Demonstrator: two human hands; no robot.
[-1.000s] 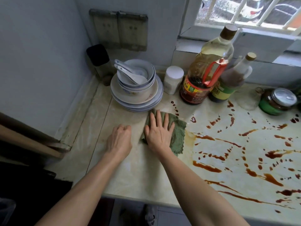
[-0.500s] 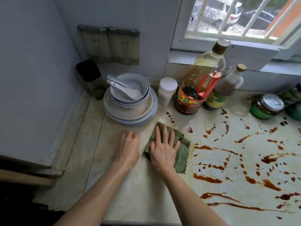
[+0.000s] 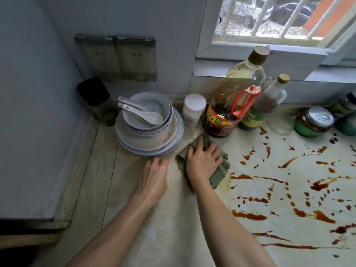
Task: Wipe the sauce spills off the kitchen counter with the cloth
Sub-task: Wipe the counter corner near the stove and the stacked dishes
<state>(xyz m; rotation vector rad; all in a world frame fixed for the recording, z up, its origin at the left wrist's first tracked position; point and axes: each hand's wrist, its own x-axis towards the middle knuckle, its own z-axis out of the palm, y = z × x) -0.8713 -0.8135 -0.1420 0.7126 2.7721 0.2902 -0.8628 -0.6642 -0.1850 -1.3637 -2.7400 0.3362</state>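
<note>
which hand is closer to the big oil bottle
Right. The right hand presses the cloth just in front of the big oil bottle; the left hand rests farther left, near the plates.

I see a pale marbled stone counter bearing a stack of white ceramic plates, a crumpled green cloth, brown sauce streaks and a tall oil bottle.

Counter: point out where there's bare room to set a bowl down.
Bare counter lies left of the left hand, in front of the plate stack, toward the front edge. Crowded: bottles and jars at the back; sauce spills cover the right.
</note>
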